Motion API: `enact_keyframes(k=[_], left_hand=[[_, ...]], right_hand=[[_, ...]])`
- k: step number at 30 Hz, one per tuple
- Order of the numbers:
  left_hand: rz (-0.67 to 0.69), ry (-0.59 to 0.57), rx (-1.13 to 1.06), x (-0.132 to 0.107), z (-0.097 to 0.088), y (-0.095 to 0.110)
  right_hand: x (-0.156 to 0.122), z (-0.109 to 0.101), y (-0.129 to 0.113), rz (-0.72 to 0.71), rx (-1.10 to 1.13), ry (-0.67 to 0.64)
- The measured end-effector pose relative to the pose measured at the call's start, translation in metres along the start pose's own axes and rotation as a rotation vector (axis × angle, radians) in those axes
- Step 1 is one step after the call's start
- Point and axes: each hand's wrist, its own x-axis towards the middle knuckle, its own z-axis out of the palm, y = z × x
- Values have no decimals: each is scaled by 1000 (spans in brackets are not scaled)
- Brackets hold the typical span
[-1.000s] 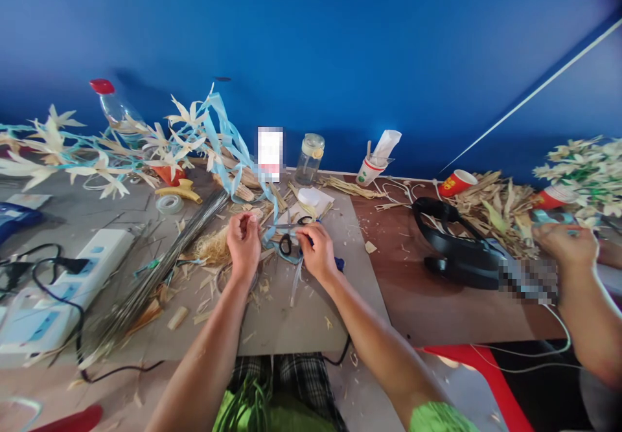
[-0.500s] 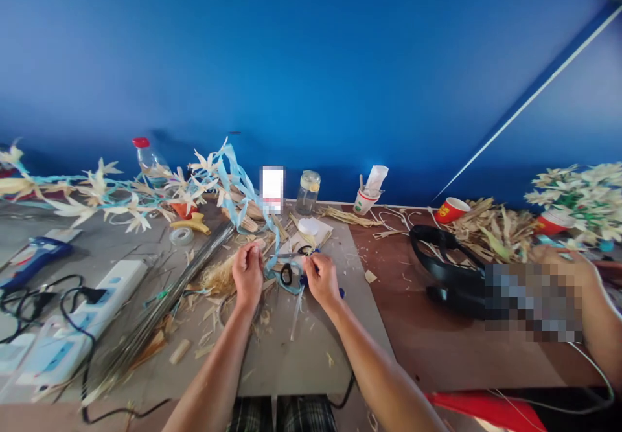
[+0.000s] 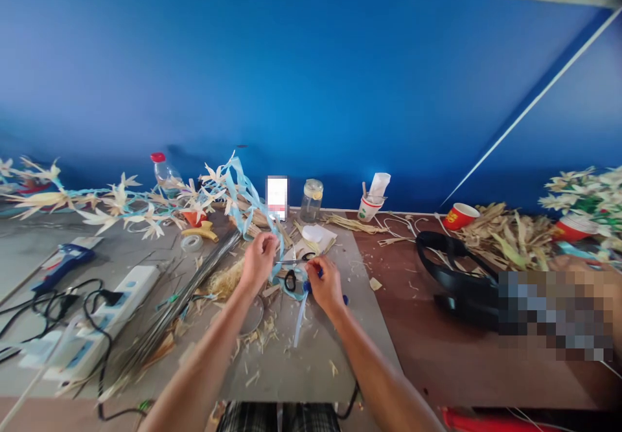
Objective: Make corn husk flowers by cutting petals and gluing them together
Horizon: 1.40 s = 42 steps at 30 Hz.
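My left hand (image 3: 257,262) is closed in a pinch over the grey mat (image 3: 301,367), holding something small that I cannot make out, next to a light blue ribbon (image 3: 243,192). My right hand (image 3: 326,283) is closed too, fingers curled near a blue ribbon end (image 3: 300,306); what it grips is hidden. Black-handled scissors (image 3: 291,276) lie on the mat between both hands. A heap of pale shredded husk (image 3: 224,283) sits just left of my left hand.
A bundle of thin wires (image 3: 179,302), a power strip (image 3: 97,318) with cables, a tape roll (image 3: 191,243) and a garland of husk flowers (image 3: 121,202) lie left. A glass jar (image 3: 311,200), paper cups (image 3: 370,206), a black headset (image 3: 457,273) and husks (image 3: 505,238) are on the right.
The view has tilted upward, so the hands sit lower in the picture. My left hand has shifted right, closer to the scissors. The person's hand at the right edge is now mostly blurred out.
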Motion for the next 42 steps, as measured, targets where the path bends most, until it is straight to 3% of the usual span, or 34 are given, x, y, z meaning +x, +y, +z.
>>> enact_keyframes(k=[3,9,20,25,32,34,38,42], left_hand=[[34,1,300,34,-9,-15],[21,-134,836,90,-20,-35],[24,-291,1052,131,0,-41],[115,-250,1088,132,-9,-36],[353,106,805,108,-46,-28],[411,146,752,96,-54,-25],[430,134,750,76,-66,-25],[378,1,897,71,-75,-37]], right_hand=[[1,-1,1,-5,5,-4],[1,-3,3,-39,-31,-6],[2,-3,3,-14,-11,-46],[4,-4,4,-14,-14,-36],[4,-4,6,-32,-42,-22],[4,-5,6,-22,-50,-14],[6,-7,8,-7,-54,23],[9,-9,10,-6,-66,69]])
